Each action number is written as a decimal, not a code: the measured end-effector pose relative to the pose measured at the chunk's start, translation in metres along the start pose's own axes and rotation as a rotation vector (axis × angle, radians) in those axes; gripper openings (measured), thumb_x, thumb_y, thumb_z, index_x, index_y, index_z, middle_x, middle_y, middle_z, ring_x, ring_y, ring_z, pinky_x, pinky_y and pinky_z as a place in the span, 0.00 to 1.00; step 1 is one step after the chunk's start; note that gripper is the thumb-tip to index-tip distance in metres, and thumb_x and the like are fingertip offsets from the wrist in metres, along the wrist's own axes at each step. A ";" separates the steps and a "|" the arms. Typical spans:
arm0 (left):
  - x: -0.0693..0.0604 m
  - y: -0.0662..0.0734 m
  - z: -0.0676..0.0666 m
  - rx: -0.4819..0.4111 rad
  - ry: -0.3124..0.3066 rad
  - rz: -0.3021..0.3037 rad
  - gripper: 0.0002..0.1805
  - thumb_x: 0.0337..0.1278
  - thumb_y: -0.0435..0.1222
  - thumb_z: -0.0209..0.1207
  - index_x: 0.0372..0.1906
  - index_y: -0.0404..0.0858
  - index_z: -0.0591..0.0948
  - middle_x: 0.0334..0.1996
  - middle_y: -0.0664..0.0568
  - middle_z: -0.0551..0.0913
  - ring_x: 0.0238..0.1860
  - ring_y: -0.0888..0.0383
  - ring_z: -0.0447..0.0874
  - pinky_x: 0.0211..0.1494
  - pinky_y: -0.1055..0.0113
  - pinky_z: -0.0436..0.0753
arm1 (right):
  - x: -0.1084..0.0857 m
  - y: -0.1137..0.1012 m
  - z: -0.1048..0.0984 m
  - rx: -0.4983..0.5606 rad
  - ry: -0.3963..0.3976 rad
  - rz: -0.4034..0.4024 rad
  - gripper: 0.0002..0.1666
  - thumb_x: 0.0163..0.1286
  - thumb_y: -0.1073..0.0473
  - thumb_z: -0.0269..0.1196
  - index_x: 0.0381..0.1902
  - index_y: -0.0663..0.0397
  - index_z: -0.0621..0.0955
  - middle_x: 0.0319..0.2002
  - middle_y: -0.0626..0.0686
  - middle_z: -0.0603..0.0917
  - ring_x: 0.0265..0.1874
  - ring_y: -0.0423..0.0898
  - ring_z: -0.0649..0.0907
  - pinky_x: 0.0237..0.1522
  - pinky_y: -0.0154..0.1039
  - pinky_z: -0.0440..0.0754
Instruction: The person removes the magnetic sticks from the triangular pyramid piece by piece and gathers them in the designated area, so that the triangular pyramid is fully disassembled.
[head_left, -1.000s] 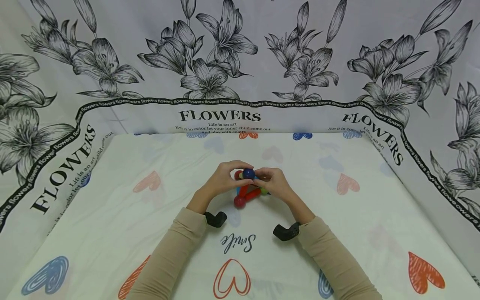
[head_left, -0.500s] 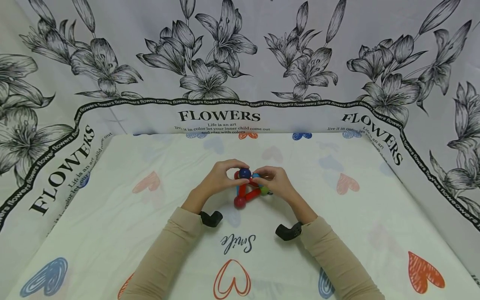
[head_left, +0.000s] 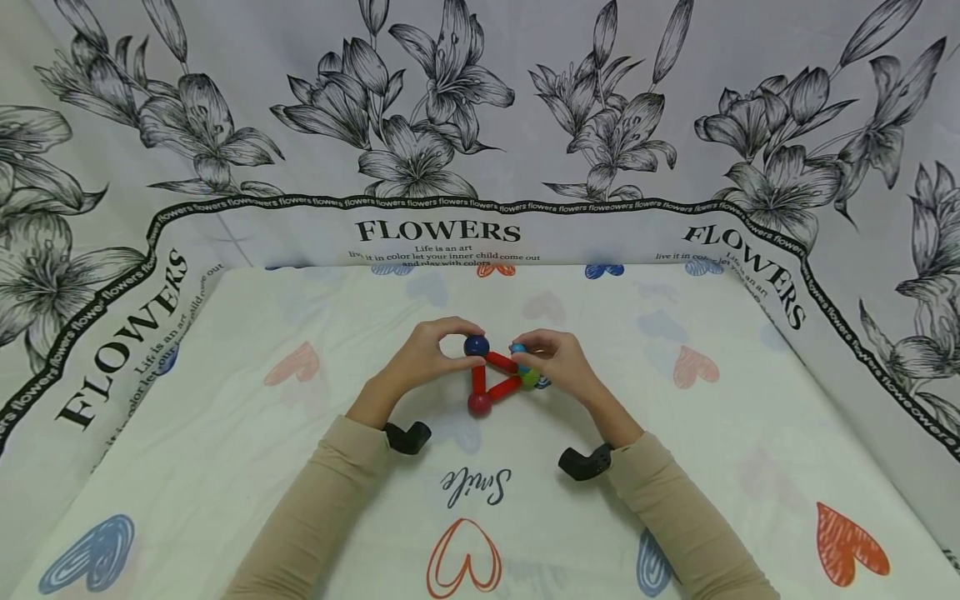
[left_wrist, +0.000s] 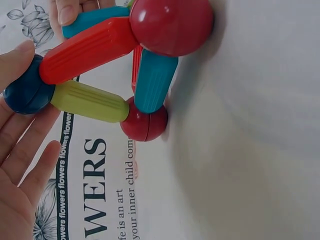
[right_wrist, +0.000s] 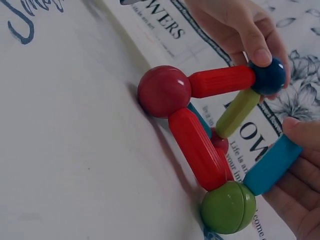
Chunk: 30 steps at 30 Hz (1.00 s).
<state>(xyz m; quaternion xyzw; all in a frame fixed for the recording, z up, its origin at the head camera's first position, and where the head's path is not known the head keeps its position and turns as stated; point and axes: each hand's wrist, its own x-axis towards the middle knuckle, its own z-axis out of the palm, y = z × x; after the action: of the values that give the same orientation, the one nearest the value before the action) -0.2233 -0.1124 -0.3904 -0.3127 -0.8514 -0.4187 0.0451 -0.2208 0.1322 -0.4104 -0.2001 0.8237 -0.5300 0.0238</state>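
Note:
My left hand [head_left: 425, 357] pinches a dark blue ball [head_left: 476, 345] between thumb and fingers. From this ball, a red stick [left_wrist: 90, 49] runs to a large red ball [left_wrist: 172, 25] and a yellow-green stick [left_wrist: 90, 101] runs to another red ball [left_wrist: 144, 120]. My right hand [head_left: 557, 361] holds the upper end of a blue stick [right_wrist: 274, 164], whose lower end meets a green ball [right_wrist: 228, 207]. Another red stick [right_wrist: 196, 149] joins the green ball to the large red ball. In the left wrist view, a second blue stick [left_wrist: 156, 81] links the two red balls.
A white cloth [head_left: 187, 433] printed with hearts and the word "Smile" covers the table. Behind it hangs a curtain [head_left: 540, 83] with black flower drawings. A black device [head_left: 408, 437] is at the left wrist, another [head_left: 585, 463] at the right.
The dark blue ball has moved left with my left hand, while my right hand has shifted slightly right with the blue stick. A gap between the ball and that stick's upper end has widened.

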 end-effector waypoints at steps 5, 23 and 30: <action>-0.003 -0.001 -0.005 0.013 0.004 -0.018 0.22 0.47 0.36 0.71 0.49 0.35 0.83 0.47 0.46 0.87 0.52 0.51 0.84 0.65 0.53 0.78 | -0.002 0.002 -0.006 0.004 0.000 0.005 0.14 0.64 0.64 0.65 0.47 0.65 0.82 0.47 0.65 0.86 0.47 0.58 0.85 0.51 0.34 0.85; -0.013 -0.005 -0.015 0.039 -0.006 -0.083 0.22 0.47 0.37 0.71 0.50 0.36 0.82 0.47 0.46 0.87 0.53 0.50 0.83 0.66 0.50 0.77 | -0.011 0.007 -0.019 0.005 0.037 0.007 0.14 0.62 0.65 0.66 0.45 0.66 0.82 0.45 0.66 0.86 0.41 0.37 0.85 0.49 0.31 0.85; -0.017 -0.009 -0.019 0.051 -0.007 -0.099 0.21 0.47 0.37 0.71 0.49 0.36 0.83 0.47 0.46 0.87 0.52 0.50 0.83 0.64 0.50 0.78 | -0.016 0.008 -0.025 0.035 0.029 0.013 0.14 0.62 0.66 0.66 0.45 0.68 0.80 0.46 0.68 0.85 0.38 0.26 0.82 0.47 0.23 0.83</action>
<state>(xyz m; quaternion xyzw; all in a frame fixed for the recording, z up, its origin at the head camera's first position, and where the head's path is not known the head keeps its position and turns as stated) -0.2183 -0.1385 -0.3899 -0.2704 -0.8764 -0.3973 0.0296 -0.2151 0.1623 -0.4098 -0.1864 0.8160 -0.5468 0.0186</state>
